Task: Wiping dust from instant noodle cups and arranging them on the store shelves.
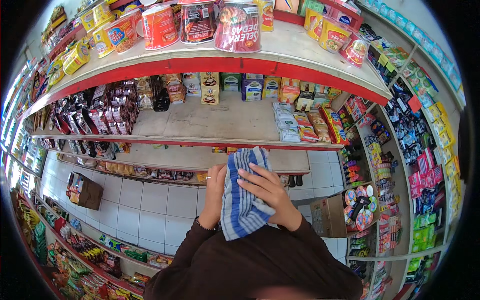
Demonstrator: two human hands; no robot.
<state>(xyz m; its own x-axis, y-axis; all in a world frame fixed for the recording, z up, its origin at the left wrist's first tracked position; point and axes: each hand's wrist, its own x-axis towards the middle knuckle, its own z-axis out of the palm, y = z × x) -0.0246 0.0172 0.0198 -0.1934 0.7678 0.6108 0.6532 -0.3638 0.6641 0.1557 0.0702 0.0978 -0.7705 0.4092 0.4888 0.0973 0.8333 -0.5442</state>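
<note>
A blue-and-white striped cloth [243,198] is bunched up in front of my chest, between both hands. My right hand [268,191] lies over its right side with the fingers spread across the stripes. At the cloth's left edge is my left hand [215,193], wearing a ring and a dark bracelet; its fingertips are partly hidden behind the cloth. Just beyond the hands runs the red edge of a wooden shelf [210,120] with coffee sachets [120,108] on its left and drink packets [288,123] on its right.
Instant noodle cups [238,28] stand on the upper shelf [300,45]. A cardboard box of cups [330,213] is at the right, and a smaller carton [88,191] stands on the white tiled floor [153,198]. Stocked racks rise at the right [405,150] and lower left [86,262].
</note>
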